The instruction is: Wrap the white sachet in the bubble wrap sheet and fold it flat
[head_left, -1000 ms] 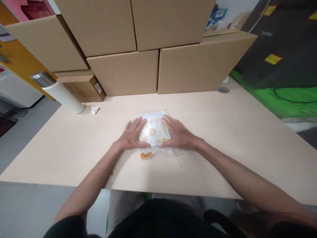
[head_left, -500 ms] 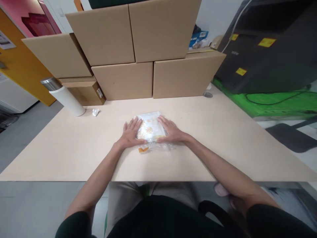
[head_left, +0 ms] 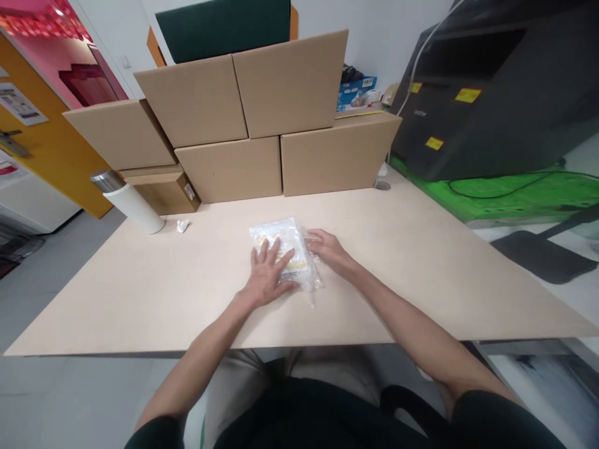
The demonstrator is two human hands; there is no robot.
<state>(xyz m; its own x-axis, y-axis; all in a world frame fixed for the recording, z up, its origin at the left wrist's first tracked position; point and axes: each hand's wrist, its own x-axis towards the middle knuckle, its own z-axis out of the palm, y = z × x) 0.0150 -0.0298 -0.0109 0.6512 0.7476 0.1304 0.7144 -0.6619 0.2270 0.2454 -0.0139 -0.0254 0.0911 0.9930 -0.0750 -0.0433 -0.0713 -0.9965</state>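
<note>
A flat white packet (head_left: 286, 232) with yellowish print lies on the table, wrapped in clear plastic wrap (head_left: 309, 284) that looks like bubble wrap. Loose wrap sticks out along its right side and near corner. My left hand (head_left: 269, 274) rests flat on the packet's left and near part, fingers spread, covering some of the print. At the packet's right edge, my right hand (head_left: 327, 249) has its fingers bent together on the edge of the wrap. Its fingertips are partly hidden.
Cardboard boxes (head_left: 234, 168) are stacked along the table's far side. A white bottle (head_left: 135, 206) with a metal cap and a crumpled tissue (head_left: 182, 226) stand to the left. On the right, a dark machine (head_left: 468, 118) sits over a green surface (head_left: 496, 199).
My left hand has slid from the packet's left edge onto its top. The right hand's fingers have closed at the right edge. The packet has turned, its loose wrap now pointing right and near.
</note>
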